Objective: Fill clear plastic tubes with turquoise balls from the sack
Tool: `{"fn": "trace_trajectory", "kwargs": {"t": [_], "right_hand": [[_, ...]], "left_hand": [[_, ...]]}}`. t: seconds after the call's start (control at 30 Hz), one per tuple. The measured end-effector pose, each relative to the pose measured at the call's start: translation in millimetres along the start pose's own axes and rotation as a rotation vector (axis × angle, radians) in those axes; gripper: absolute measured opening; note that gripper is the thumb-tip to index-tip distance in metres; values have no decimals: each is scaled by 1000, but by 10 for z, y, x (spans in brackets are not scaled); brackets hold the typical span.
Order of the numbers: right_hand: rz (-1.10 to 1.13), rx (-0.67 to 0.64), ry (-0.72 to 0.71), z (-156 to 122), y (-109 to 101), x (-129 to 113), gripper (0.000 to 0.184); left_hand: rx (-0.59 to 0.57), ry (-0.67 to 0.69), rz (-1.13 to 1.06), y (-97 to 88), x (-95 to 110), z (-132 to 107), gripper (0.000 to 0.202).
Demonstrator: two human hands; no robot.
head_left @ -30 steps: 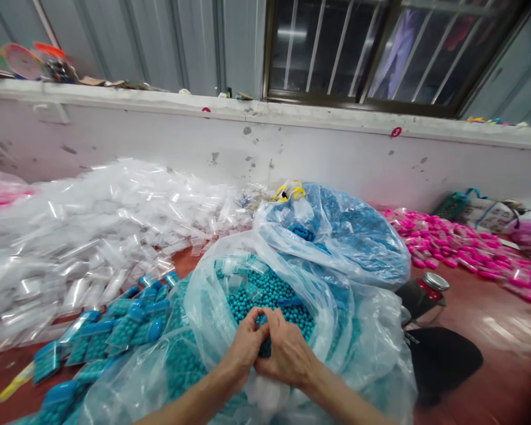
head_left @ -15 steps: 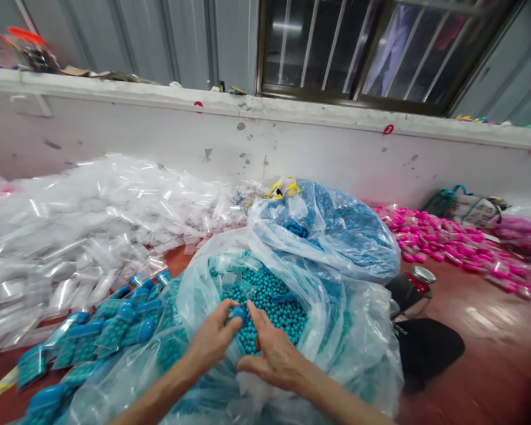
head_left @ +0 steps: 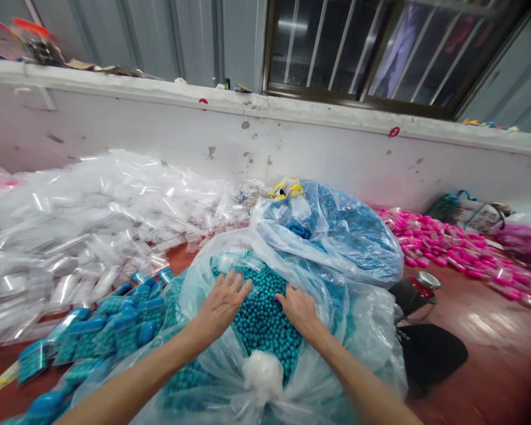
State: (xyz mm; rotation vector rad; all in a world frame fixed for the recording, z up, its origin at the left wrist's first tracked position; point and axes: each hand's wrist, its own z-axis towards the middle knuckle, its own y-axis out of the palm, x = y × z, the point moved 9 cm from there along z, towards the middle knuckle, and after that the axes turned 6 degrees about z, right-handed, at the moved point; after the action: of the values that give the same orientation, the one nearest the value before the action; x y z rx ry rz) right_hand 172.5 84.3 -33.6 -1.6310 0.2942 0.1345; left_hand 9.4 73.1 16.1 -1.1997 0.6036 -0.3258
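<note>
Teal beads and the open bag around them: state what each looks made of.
Teal beads: probably plastic, soft sheen; small, evenly coloured balls, though painted surfaces can't be ruled out.

Open bag: thin plastic film, slightly glossy; it is translucent and creased.

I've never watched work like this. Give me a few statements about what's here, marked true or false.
1. The left hand and right hand are at the open bag of teal beads. True.
2. The left hand is clenched into a fist. False: its fingers are spread.
3. The filled packets have blue tops. True.
4. The big pink pile lies left of the hands. False: it lies to their right.
</note>
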Motion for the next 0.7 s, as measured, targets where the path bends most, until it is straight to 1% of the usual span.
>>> {"fn": "trace_trajectory", "kwargs": {"t": [0.03, 0.1, 0.17, 0.2, 0.27, 0.37, 0.43, 0.47, 0.5, 0.57, 0.63, 0.7], "right_hand": [[-9, 2, -2, 0, 22, -14, 34], [-22, 5, -19, -9, 58, -48, 31], [-2, -8, -38, -10, 93, -81, 29], [12, -17, -31, -1, 108, -82, 29], [44, -18, -9, 36, 120, -67, 29], [76, 5, 7, 103, 102, -4, 36], [57, 17, -9, 123, 88, 46, 35], [37, 15, -21, 121, 92, 68, 32], [18, 10, -32, 111, 102, 84, 30], [-4, 9, -71, 77, 134, 77, 30], [1, 10, -117, 43, 185, 30, 33], [22, 0, -178, 29, 247, -35, 32]], "left_hand": [[-12, 82, -31, 116, 137, 105, 44], [-62, 167, -69, 334, 297, 250, 36], [-112, 182, -85, 479, 368, 323, 31], [-126, 171, -96, 510, 384, 341, 31], [-168, 112, -165, 531, 386, 346, 35], [-326, -59, -345, 595, 332, 277, 38], [-425, -146, -415, 644, 324, 207, 32], [-450, -170, -434, 662, 336, 185, 28], [-462, -192, -451, 681, 354, 175, 24], [-483, -252, -509, 760, 409, 181, 20], [-491, -314, -592, 870, 486, 232, 20], [-489, -370, -703, 985, 561, 309, 19]]}}
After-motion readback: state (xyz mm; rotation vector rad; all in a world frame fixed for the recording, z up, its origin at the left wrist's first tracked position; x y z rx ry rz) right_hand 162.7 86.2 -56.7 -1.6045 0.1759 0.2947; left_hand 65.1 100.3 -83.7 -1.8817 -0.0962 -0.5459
